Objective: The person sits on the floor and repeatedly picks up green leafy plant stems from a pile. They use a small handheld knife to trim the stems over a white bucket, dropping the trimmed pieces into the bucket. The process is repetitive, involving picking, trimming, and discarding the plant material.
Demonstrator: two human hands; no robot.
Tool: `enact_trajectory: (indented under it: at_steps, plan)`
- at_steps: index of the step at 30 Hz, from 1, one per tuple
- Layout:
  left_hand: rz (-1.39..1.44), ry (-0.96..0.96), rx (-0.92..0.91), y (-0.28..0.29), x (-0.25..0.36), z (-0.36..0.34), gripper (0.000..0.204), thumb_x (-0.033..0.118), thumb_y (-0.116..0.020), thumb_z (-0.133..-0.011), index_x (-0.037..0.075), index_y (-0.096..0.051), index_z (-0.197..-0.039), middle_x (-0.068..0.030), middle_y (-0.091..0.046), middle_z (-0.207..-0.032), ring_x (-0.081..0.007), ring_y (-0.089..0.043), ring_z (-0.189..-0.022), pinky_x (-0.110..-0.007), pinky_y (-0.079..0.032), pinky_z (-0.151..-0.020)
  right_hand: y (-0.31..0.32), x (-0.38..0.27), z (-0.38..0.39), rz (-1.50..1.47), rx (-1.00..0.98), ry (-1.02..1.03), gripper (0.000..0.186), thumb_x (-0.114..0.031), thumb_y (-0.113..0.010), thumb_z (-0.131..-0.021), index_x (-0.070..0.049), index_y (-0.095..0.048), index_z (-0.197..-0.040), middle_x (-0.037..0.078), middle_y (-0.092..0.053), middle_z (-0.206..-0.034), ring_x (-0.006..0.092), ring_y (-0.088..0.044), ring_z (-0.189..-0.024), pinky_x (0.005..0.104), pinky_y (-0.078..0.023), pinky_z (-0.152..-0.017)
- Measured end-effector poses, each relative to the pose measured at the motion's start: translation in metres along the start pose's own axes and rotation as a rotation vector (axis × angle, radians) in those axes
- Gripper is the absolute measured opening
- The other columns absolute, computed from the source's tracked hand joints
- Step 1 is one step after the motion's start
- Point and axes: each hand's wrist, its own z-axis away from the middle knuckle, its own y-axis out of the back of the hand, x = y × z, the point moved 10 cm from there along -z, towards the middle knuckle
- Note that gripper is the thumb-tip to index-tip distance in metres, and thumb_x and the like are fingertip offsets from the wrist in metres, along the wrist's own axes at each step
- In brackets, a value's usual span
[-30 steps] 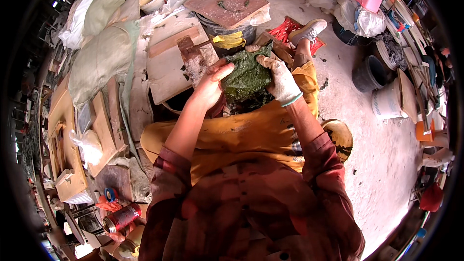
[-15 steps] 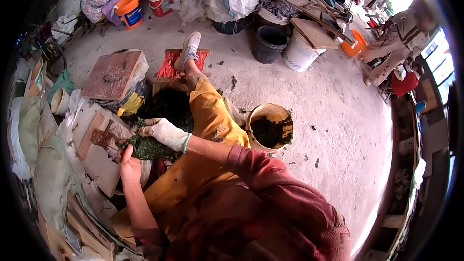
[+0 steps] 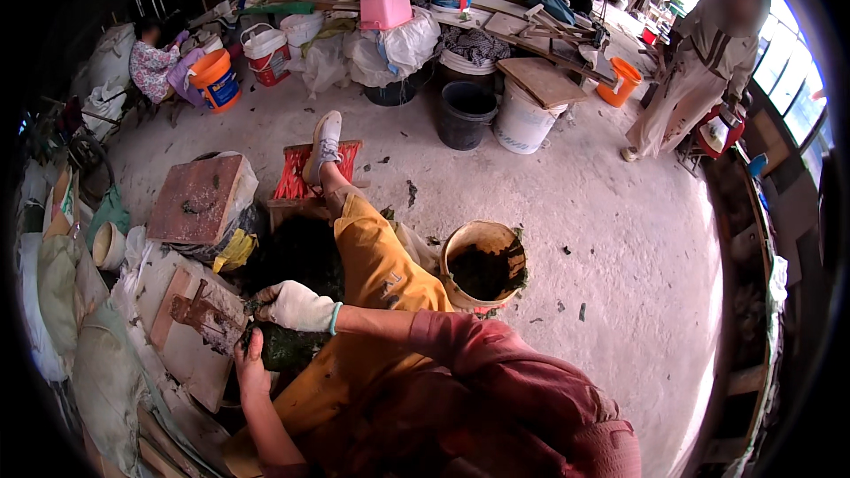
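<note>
A dark green, wet lump sits low at the left, beside my yellow-trousered leg. My right hand, in a white glove, presses on top of the lump. My left hand, bare, grips its lower left side. Just left of both hands lies a pale wooden board with a brown mould piece on it. A tan bucket with dark material inside stands on the floor to the right of my knee.
My shoe rests on a red stool. A brown slab lies to its left. Sacks line the left edge. Buckets crowd the far side. One person stands at far right, another sits far left.
The view has swung right, so hands and lump now sit at the lower left. Both hands stay on the green lump. The tan bucket and far floor came into view.
</note>
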Motion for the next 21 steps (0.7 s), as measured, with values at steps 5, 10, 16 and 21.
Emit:
enact_trajectory:
  at_steps: [5, 10, 16, 21]
  plan:
    - [-0.018, 0.024, 0.152, 0.008, 0.001, 0.007, 0.065, 0.04, -0.073, -0.082, 0.0, -0.047, -0.126, -0.0097, -0.052, -0.125, -0.0208, -0.05, -0.111, -0.035, -0.041, -0.097, 0.013, 0.001, 0.005, -0.041, 0.098, -0.048, 0.029, -0.022, -0.066, -0.083, 0.0, -0.068, -0.101, 0.012, -0.067, -0.073, 0.0152, -0.061, -0.067, 0.031, -0.05, -0.067]
    - [0.111, -0.005, 0.133, -0.011, 0.026, 0.014, 0.061, 0.033, -0.073, -0.083, 0.003, -0.045, -0.129, -0.0116, -0.05, -0.128, -0.0244, -0.051, -0.113, -0.04, -0.045, -0.095, 0.009, 0.01, 0.003, -0.122, 0.084, -0.127, 0.033, -0.026, -0.067, -0.084, 0.002, -0.068, -0.101, 0.009, -0.067, -0.077, 0.0142, -0.06, -0.071, 0.0302, -0.049, -0.068]
    - [0.258, -0.036, 0.051, -0.017, 0.035, 0.006, 0.042, 0.025, -0.07, -0.085, 0.005, -0.057, -0.119, -0.0071, -0.056, -0.122, -0.0207, -0.054, -0.111, -0.039, -0.048, -0.093, -0.022, 0.02, -0.006, -0.327, -0.256, 0.175, 0.054, -0.043, -0.05, -0.096, 0.006, -0.055, -0.119, 0.003, -0.059, -0.107, 0.0115, -0.049, -0.103, 0.0251, -0.038, -0.097]
    - [-0.103, -0.182, 0.115, -0.032, 0.071, 0.015, 0.03, 0.027, -0.069, -0.087, 0.005, -0.066, -0.107, -0.0027, -0.061, -0.107, -0.0136, -0.054, -0.102, -0.028, -0.042, -0.091, -0.05, 0.044, 0.002, -0.301, -0.492, 0.05, 0.048, -0.04, -0.066, -0.087, 0.001, -0.059, -0.109, 0.001, -0.061, -0.089, 0.0058, -0.054, -0.07, 0.0244, -0.045, -0.06]
